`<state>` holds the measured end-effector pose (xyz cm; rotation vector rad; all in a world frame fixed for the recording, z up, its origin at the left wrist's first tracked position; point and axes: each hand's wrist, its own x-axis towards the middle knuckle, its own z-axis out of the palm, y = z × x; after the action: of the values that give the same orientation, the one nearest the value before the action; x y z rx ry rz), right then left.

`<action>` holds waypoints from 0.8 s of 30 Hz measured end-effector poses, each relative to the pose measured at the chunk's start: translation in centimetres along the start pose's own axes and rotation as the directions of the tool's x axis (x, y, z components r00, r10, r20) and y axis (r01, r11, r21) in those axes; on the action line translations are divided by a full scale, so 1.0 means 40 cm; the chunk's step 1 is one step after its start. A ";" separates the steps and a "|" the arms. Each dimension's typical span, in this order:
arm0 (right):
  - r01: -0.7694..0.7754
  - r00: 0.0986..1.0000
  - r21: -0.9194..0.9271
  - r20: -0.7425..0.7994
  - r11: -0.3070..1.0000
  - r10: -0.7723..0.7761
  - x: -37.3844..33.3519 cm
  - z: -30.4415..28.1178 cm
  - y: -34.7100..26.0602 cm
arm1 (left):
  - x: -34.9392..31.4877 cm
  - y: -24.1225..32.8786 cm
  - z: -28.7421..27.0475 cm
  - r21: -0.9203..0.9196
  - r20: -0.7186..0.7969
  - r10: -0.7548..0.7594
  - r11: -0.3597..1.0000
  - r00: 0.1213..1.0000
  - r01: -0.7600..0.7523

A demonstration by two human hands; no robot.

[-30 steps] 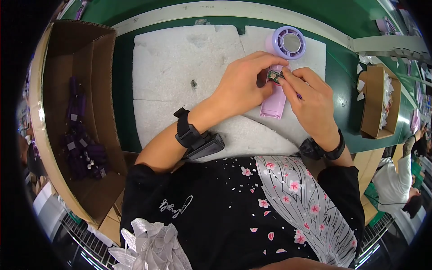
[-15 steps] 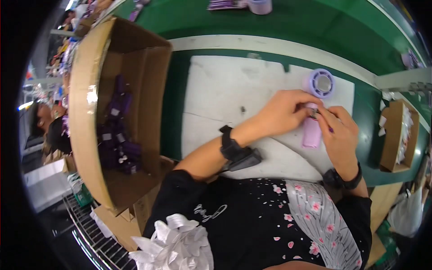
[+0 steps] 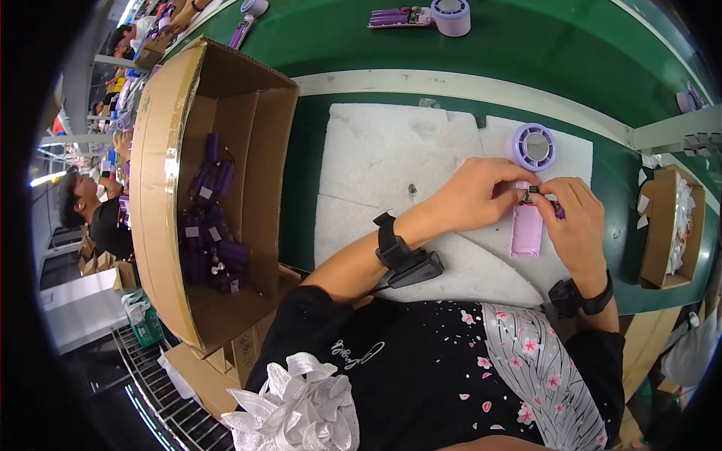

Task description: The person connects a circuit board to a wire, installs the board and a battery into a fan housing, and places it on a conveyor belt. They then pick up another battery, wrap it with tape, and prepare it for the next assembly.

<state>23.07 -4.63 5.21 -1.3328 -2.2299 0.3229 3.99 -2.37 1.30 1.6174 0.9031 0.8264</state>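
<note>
A lilac handheld fan lies on the white foam sheet (image 3: 376,150), its round head (image 3: 518,156) pointing away from me and its open, hollow handle shell (image 3: 526,237) toward me. My left hand (image 3: 485,188) pinches at a small green circuit board (image 3: 529,197) near the top of the handle, thumb and forefinger close together. From the other side, my right hand (image 3: 575,222) has its fingertips closed on the same board. A dark purple piece (image 3: 559,211) shows partly between the right fingers; the rest of it is hidden.
At my left stands a tall cardboard box (image 3: 259,143) holding several purple battery packs (image 3: 214,180). Another fan with purple batteries (image 3: 451,19) lies on the green surface beyond a pale rail (image 3: 421,80). A small cardboard box (image 3: 653,233) sits at the right. A co-worker (image 3: 98,203) is at far left.
The whole view has shifted slightly, bringing more of the far fan into sight. My fingers have moved a little at the handle's top, and more of the circuit board shows between them.
</note>
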 end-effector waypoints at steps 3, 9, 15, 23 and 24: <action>-0.086 0.996 0.117 0.013 0.989 0.085 0.009 0.006 0.007 | 0.004 -0.009 -0.001 0.059 -0.021 0.116 0.992 0.993 -0.114; -0.294 0.944 0.244 0.227 0.924 0.240 0.012 0.004 0.041 | 0.008 -0.008 -0.001 0.081 -0.001 0.087 0.993 0.996 -0.086; -0.549 0.740 0.268 0.596 0.792 0.312 0.025 -0.049 0.059 | 0.008 -0.012 0.022 0.070 -0.069 0.062 0.996 0.996 -0.057; -0.677 0.725 0.659 0.674 0.328 0.141 0.007 -0.021 0.125 | 0.020 -0.038 -0.011 0.121 -0.134 0.135 0.985 0.982 -0.119; -0.727 0.680 0.622 0.710 0.291 0.180 0.011 -0.025 0.119 | 0.021 -0.038 -0.015 0.107 -0.124 0.130 0.987 0.984 -0.117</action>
<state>27.00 -1.96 4.04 -1.2722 -1.3573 2.0226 3.66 -1.14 0.00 1.7354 0.9564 0.9967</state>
